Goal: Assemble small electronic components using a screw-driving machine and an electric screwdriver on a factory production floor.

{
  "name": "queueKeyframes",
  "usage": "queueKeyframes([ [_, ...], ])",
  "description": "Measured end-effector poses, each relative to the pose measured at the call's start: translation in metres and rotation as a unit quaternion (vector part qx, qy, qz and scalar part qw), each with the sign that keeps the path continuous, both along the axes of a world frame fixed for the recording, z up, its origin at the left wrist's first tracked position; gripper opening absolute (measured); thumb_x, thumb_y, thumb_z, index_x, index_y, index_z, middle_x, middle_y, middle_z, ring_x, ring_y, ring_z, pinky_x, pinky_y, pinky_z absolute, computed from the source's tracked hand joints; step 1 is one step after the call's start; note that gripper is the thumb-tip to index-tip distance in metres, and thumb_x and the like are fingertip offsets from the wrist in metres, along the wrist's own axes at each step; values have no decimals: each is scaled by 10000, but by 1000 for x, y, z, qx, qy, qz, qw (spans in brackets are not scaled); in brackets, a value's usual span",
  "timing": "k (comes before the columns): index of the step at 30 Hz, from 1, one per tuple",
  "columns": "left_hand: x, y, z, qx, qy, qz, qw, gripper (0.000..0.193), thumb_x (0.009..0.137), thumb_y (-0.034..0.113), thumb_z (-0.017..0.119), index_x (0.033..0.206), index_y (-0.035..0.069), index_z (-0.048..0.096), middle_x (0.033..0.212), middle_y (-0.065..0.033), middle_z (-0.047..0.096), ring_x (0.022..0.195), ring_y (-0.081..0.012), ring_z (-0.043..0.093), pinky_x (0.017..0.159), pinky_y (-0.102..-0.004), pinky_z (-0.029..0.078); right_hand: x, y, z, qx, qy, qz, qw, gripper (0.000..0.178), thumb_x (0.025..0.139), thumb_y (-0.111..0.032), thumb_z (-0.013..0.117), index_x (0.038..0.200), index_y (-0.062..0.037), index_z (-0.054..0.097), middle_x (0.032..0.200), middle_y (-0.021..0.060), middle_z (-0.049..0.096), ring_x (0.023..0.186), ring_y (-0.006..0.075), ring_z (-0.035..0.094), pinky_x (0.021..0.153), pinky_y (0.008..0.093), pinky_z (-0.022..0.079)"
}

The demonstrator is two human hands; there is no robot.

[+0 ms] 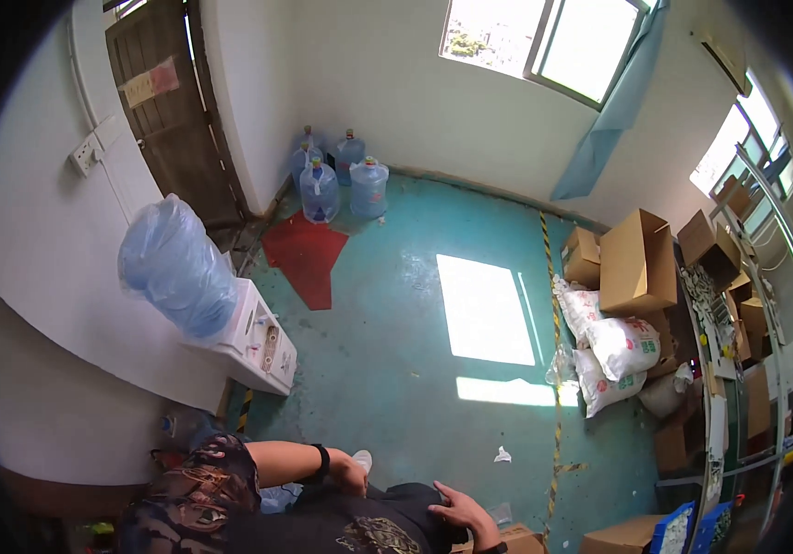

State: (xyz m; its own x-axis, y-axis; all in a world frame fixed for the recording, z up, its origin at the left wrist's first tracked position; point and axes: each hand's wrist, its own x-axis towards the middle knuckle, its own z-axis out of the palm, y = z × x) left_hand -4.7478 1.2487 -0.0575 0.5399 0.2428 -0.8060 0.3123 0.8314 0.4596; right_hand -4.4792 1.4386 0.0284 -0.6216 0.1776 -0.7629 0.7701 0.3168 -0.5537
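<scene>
My left hand [352, 476] is at the bottom of the view, a black band on its wrist and a patterned sleeve above it. Its fingers are curled next to a small white thing [363, 459]; whether the hand holds it is unclear. My right hand [464, 511] lies with fingers apart on my black shirt [359, 522], holding nothing. Below both hands is the teal floor [396, 351].
A white water dispenser [253, 342] with a plastic-wrapped blue bottle [177, 268] stands at the left wall. Several blue water jugs [336, 180] sit in the far corner by a wooden door [170, 111] and a red mat [308, 254]. Cardboard boxes [636, 263], white sacks [613, 351] and striped floor tape [556, 323] are on the right.
</scene>
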Motion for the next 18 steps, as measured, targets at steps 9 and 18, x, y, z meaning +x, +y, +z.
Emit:
queueKeyframes([
  [9, -125, 104, -13, -20, -32, 124, 992, 203, 852, 107, 552, 937, -12, 693, 844, -58, 678, 730, -159, 633, 660, -375, 536, -250, 126, -63, -133, 91, 536, 829, 440, 806, -230, 585, 1210, -62, 639, 1089, 135, 697, 1044, 258, 648, 974, 347, 458],
  [18, -211, 281, -11, 124, 17, 77, 989, 241, 791, 134, 645, 931, -58, 686, 796, -99, 663, 698, -222, 586, 622, -425, 474, -317, 303, -9, -214, 204, 244, 924, 221, 807, -210, 623, 914, -24, 680, 924, 194, 686, 833, 329, 647, 724, 404, 505],
])
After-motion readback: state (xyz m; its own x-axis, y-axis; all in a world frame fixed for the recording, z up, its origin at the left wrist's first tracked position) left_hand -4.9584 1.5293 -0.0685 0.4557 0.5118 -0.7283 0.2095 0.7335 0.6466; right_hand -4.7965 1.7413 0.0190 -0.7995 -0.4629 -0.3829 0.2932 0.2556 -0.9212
